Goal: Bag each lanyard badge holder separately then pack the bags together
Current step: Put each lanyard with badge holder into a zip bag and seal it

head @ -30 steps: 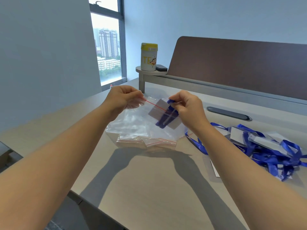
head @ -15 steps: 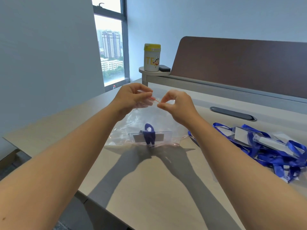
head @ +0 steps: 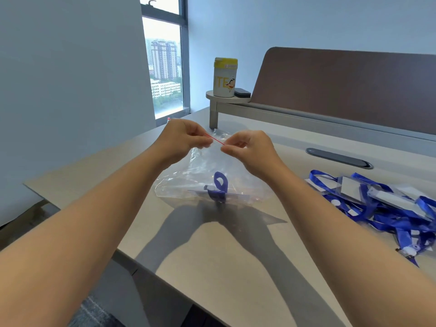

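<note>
A clear zip bag (head: 200,171) with a red seal line hangs above the desk, held up by its top edge. My left hand (head: 184,140) pinches the left part of the seal and my right hand (head: 247,147) pinches it a little to the right; the fingertips are close together. Inside, a rolled blue lanyard with its badge holder (head: 218,190) lies at the bottom of the bag, which touches the desk. A tangled pile of blue lanyards with clear badge holders (head: 382,204) lies on the desk to the right.
The beige desk (head: 236,256) has its front edge near me and its left edge by the wall. A raised shelf at the back holds a yellow-lidded white jar (head: 224,77) and a small dark object (head: 242,92). A brown partition (head: 342,86) and a dark cable slot (head: 339,158) are behind.
The lanyard holder dropped from under my right hand to the bottom of the bag. My right hand moved to the red seal beside my left hand, and both lifted the bag upright.
</note>
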Demonstrator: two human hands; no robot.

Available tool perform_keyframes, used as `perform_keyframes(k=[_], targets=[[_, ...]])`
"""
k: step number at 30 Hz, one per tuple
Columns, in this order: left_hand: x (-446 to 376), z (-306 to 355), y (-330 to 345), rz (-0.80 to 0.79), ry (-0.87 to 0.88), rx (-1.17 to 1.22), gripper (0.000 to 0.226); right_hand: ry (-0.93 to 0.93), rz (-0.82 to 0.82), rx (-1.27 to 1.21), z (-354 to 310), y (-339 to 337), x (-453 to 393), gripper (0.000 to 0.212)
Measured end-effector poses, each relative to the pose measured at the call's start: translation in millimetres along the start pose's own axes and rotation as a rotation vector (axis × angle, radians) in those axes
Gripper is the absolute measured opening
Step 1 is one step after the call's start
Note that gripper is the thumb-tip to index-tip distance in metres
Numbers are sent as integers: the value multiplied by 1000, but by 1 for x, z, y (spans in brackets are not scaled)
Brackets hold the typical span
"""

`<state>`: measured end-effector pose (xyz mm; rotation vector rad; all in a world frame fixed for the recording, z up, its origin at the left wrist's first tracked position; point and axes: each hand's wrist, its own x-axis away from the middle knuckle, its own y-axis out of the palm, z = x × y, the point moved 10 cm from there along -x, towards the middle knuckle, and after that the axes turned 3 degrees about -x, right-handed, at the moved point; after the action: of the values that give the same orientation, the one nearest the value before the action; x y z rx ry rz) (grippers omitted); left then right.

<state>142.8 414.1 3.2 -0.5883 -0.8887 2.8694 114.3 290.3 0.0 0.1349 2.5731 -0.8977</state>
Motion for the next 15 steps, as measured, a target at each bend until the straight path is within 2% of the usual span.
perform_keyframes(k=[4, 15], targets=[[8, -1, -6, 26, 22, -16, 22, -2, 33, -29, -8, 5, 3, 24], [16, -8, -11, 62, 45, -52, 20, -10, -10, 30, -18, 23, 8, 27]])
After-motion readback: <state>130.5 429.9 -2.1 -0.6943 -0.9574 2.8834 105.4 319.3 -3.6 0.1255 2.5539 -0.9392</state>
